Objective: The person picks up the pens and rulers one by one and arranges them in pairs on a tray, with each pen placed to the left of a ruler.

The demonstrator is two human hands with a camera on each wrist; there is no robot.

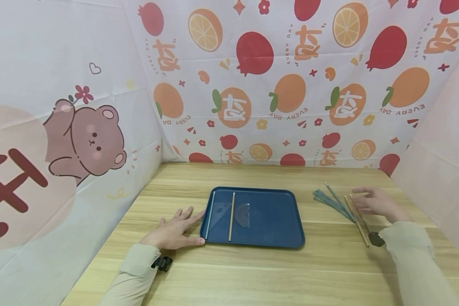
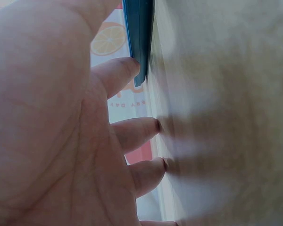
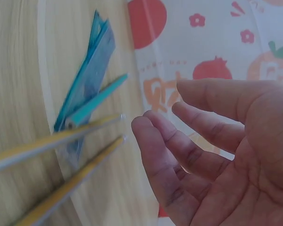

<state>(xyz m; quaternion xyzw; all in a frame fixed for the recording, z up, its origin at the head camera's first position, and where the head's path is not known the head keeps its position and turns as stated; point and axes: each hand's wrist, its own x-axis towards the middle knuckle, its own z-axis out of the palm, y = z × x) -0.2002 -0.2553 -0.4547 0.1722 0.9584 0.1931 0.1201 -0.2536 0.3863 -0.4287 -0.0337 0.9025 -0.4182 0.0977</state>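
Blue tray sits flat on the wood-grain table, near the middle of the head view. Largest item noted is the cloth backdrop, printed with oranges, red fruit and lettering, which rises behind the table. The table runs to the foot of that cloth.

The left hand lies at the tray's left side, fingers spread and extended, gripping nothing. In the left wrist view one fingertip touches the tray's rim, while others reach down to the table. The right hand is over the table, well apart from the tray; its fingers are loosely bent and part-open, with nothing in their hold.

Flat blue-green strips lie on the table between tray and right hand. Inside the tray are a clear set square and, to its right, a clear protractor. A yellow pencil lies between these two; a blue-green pencil lies along the tray's left wall.

Beside the strips are a second blue-green pencil and two further yellow pencils, nearest the right hand. Contact among them cannot be confirmed.
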